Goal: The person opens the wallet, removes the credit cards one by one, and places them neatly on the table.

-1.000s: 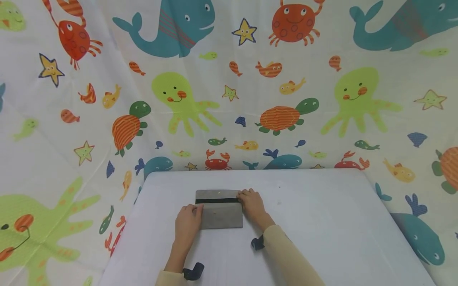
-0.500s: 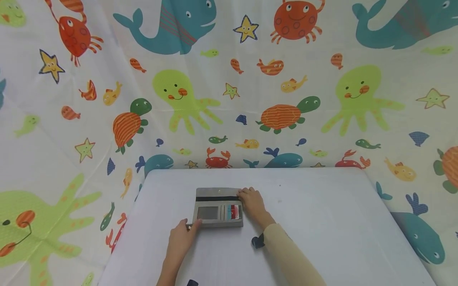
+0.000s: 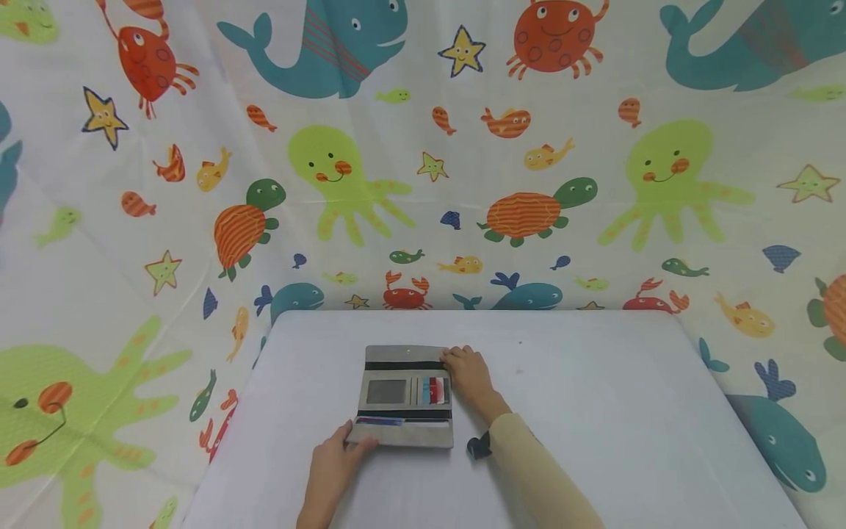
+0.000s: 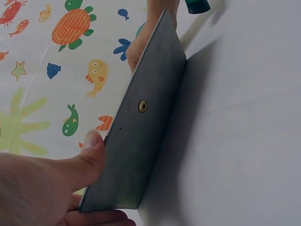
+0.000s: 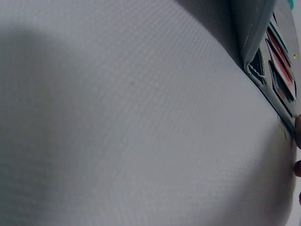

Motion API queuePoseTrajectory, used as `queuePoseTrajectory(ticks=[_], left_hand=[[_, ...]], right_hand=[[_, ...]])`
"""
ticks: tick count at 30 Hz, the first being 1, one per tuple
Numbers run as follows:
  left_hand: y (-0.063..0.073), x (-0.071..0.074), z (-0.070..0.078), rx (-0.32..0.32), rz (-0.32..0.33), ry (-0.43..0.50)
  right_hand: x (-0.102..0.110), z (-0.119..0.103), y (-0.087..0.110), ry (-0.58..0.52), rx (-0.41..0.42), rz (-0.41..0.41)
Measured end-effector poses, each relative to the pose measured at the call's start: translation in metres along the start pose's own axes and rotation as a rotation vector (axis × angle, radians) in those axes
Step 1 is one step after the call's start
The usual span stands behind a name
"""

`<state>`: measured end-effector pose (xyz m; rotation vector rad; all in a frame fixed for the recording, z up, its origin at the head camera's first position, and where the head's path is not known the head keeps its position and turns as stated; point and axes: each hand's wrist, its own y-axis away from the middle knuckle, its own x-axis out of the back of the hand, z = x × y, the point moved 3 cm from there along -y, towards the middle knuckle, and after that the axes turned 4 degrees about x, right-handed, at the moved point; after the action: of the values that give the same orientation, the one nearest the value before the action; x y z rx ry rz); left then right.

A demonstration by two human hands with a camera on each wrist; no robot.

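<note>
A grey long wallet (image 3: 416, 438) lies unfolded on the table in the head view, showing a clear window pocket (image 3: 386, 391) and colourful cards (image 3: 434, 391) in slots on the right. My left hand (image 3: 333, 461) pinches the near panel at its left corner, thumb on one face and fingers on the other. In the left wrist view that panel (image 4: 136, 127) stands tilted up off the table, with a brass snap (image 4: 142, 106) on its outer face. My right hand (image 3: 471, 380) holds the wallet's upper right edge; only its fingertips (image 5: 298, 129) show in the right wrist view.
The white table (image 3: 595, 411) reaches well past the wallet on both sides. Behind it and along its sides hangs a curtain (image 3: 423, 220) printed with sea animals. A dark wrist device (image 3: 479, 446) sits by the right sleeve.
My left hand has moved from the wallet's middle fold down to its near edge, swinging the panels open toward me. Window pocket, cards and an inner pocket now show. The right hand has stayed put.
</note>
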<state>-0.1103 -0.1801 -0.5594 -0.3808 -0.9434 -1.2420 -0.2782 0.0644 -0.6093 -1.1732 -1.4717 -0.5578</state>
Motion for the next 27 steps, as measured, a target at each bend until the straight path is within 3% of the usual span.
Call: queuePoseTrajectory(ticks=[13,22,27], left_hand=[[0.007,-0.02,-0.017,-0.026,0.012,-0.02],[0.014,-0.032,-0.013,0.006,0.026,-0.053],[0.02,-0.038,-0.012,0.031,-0.017,-0.077]], right_hand=[[0.003,-0.003,0.003,0.004,0.0,-0.005],[0.004,-0.004,0.005,0.039,0.016,-0.008],[0.003,-0.005,0.009,0.049,0.021,-0.023]])
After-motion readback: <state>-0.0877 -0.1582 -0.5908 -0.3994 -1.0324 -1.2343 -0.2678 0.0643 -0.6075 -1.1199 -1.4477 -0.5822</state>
